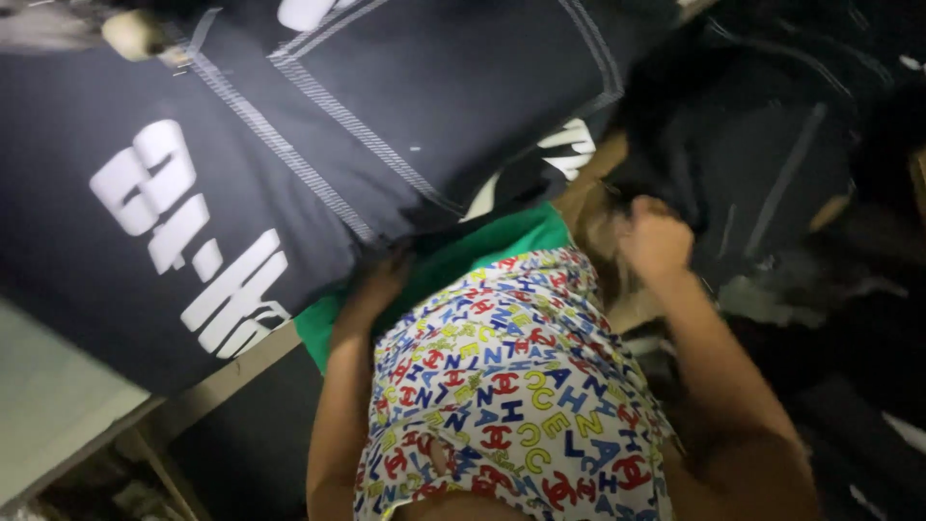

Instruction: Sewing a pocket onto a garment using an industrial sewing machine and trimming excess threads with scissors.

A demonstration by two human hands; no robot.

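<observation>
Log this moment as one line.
left hand: under dark navy white-printed cloth garment | right hand: gripping its bunched edge | beneath: green fabric, white multicoloured-letter cloth

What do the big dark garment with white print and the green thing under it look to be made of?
The dark garment looks like soft knit fabric, matte: it drapes, and pale stitched seams cross it. Its white print looks like a flat, slightly glossy coating. The green piece seems to be smooth cloth too, though little shows. The right hand grips the dark fabric.
</observation>
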